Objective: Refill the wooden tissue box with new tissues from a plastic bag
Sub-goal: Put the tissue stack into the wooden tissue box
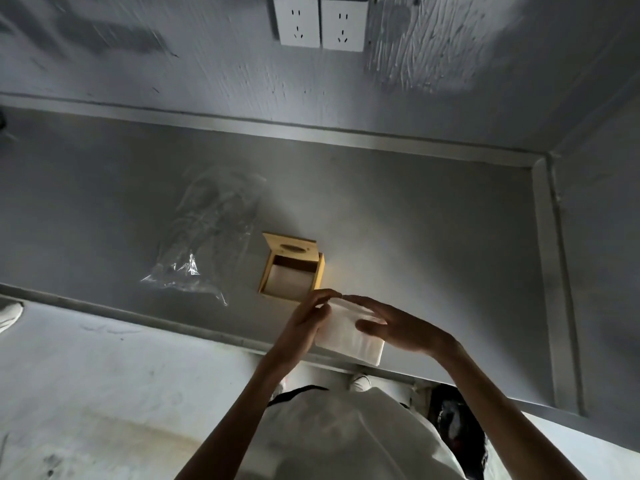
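A small wooden tissue box (320, 277) stands on the grey table, its lid with an oval slot tipped up at the back, and white tissues (289, 280) show inside. Just in front of it, both hands hold a white stack of tissues (349, 336) above the table's near edge. My left hand (304, 323) grips the stack's left side. My right hand (391, 327) lies flat over its top and right side, thumb underneath. A crumpled clear plastic bag (207, 233) lies flat to the left of the box.
The grey table (433, 237) has a raised metal rim and meets walls at the back and right. Two white wall sockets (320, 24) sit above it. A white shoe (10, 315) shows on the floor at the left.
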The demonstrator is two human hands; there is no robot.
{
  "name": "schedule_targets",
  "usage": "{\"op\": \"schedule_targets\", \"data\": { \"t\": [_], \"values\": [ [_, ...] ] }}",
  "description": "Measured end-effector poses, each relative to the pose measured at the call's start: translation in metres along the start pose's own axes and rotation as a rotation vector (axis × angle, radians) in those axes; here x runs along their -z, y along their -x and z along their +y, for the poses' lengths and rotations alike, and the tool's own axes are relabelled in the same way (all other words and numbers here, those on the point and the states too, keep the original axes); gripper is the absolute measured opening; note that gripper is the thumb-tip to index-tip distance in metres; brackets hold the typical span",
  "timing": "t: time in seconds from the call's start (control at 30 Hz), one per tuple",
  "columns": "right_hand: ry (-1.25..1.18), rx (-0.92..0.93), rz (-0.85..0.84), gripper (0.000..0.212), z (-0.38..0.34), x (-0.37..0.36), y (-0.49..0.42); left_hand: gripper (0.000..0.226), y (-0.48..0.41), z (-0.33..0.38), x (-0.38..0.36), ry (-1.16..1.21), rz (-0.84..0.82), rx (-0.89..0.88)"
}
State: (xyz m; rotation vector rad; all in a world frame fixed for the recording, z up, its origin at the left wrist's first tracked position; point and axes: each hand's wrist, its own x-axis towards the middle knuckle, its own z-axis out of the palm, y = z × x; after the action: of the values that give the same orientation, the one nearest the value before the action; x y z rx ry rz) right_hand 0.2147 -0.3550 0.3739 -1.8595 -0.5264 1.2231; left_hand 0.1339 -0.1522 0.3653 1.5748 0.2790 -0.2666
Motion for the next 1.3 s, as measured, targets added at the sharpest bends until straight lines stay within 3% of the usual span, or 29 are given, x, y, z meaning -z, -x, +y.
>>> {"op": "schedule_targets", "data": {
  "t": [0.1, 0.2, 0.3, 0.37, 0.43, 0.5, 0.57, 0.67, 0.9, 1.13, 1.3],
  "values": [
    [-0.009, -0.001, -0.062, 0.047, -0.006, -0.013, -0.007, 0.024, 0.009, -0.012, 0.000, 0.146, 0.141, 0.080],
    [-0.127, -0.040, 0.080, 0.035, -0.002, -0.027, -0.017, 0.031, 0.018, -0.022, 0.002, 0.508, 0.224, 0.135],
    [-0.335, -0.039, 0.210, 0.019, -0.005, -0.046, -0.022, 0.080, 0.027, -0.031, 0.000, 0.725, 0.180, 0.285],
    [-0.348, -0.010, 0.228, 0.021, -0.007, -0.061, -0.022, 0.098, 0.034, -0.036, -0.008, 0.773, 0.122, 0.357],
    [-0.157, -0.022, 0.306, 0.034, -0.006, -0.075, -0.025, 0.096, 0.037, -0.037, -0.013, 0.814, 0.133, 0.335],
    [0.101, -0.031, 0.529, 0.037, -0.006, -0.081, -0.029, 0.089, 0.036, -0.034, -0.013, 0.828, 0.162, 0.308],
    [0.124, 0.017, 0.726, 0.029, -0.012, -0.083, -0.030, 0.084, 0.035, -0.032, -0.009, 0.823, 0.160, 0.307],
    [0.074, 0.076, 0.865, 0.018, -0.026, -0.083, -0.031, 0.077, 0.032, -0.031, 0.003, 0.827, 0.109, 0.327],
    [-0.089, 0.078, 0.911, 0.009, -0.061, -0.083, -0.034, 0.074, 0.029, -0.037, 0.035, 0.947, -0.006, 0.379],
    [0.269, 0.177, 0.897, 0.015, -0.088, -0.084, -0.028, 0.080, 0.019, -0.035, 0.053, 0.945, -0.153, 0.319],
    [0.229, 0.171, 0.990, 0.010, -0.095, -0.074, -0.027, 0.076, 0.010, -0.029, 0.061, 0.940, -0.174, 0.349]
  ]
}}
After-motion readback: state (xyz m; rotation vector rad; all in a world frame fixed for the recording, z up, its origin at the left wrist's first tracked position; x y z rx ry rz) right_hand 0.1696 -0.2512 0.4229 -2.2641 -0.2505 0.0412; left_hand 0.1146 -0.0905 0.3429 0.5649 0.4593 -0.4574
